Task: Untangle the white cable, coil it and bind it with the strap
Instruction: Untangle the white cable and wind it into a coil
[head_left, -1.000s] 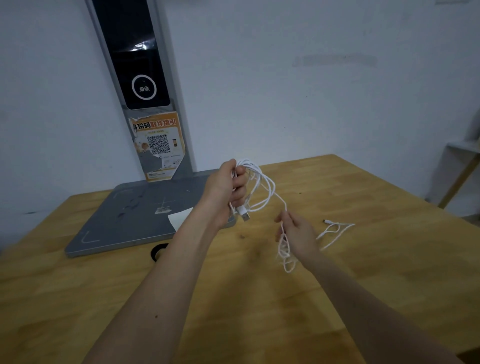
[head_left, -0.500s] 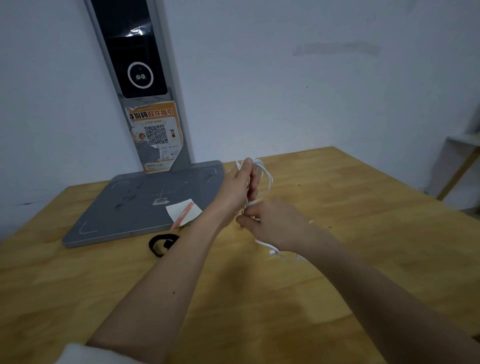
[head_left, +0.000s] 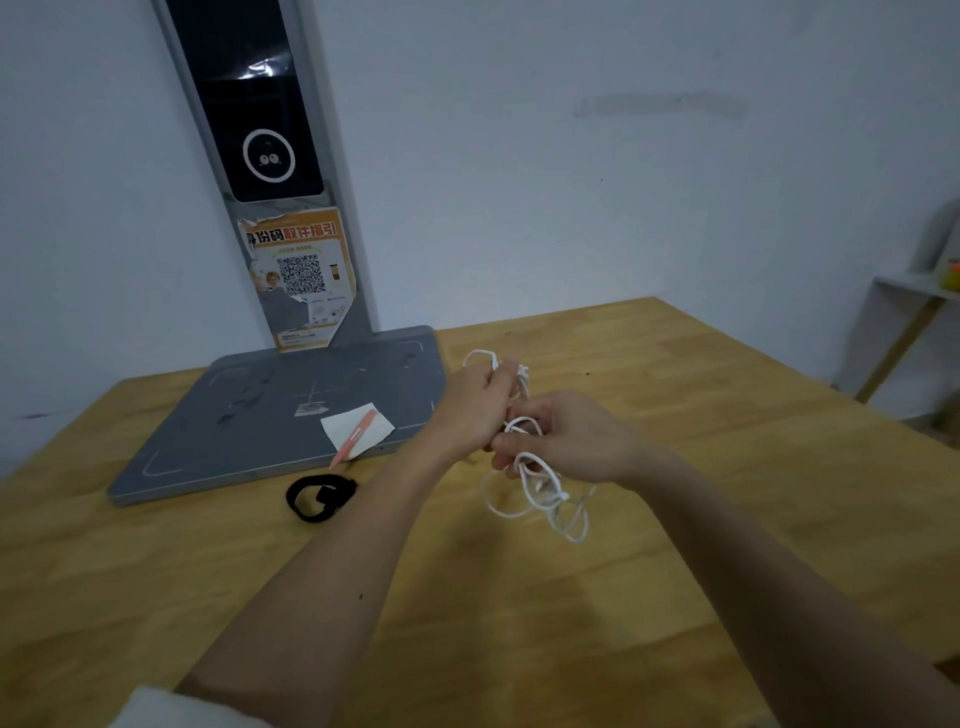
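Note:
The white cable (head_left: 540, 493) is a bundle of loops held above the wooden table (head_left: 675, 467). My left hand (head_left: 475, 405) grips its upper loops, which stick out past the fingers. Right beside it, my right hand (head_left: 566, 436) pinches the cable lower down, fingers curled round a strand. Several loose loops hang below both hands. The black strap (head_left: 319, 496) lies curled on the table to the left, apart from both hands.
A grey flat base (head_left: 249, 431) with a tall post (head_left: 270, 156) stands at the back left against the wall. A white paper slip (head_left: 358, 428) and a pink pen (head_left: 353, 439) lie on the base's near corner. A shelf (head_left: 914, 291) is at the far right.
My right hand came up from the lower right to meet the left hand, carrying the loose cable in. The trailing end no longer lies out on the table.

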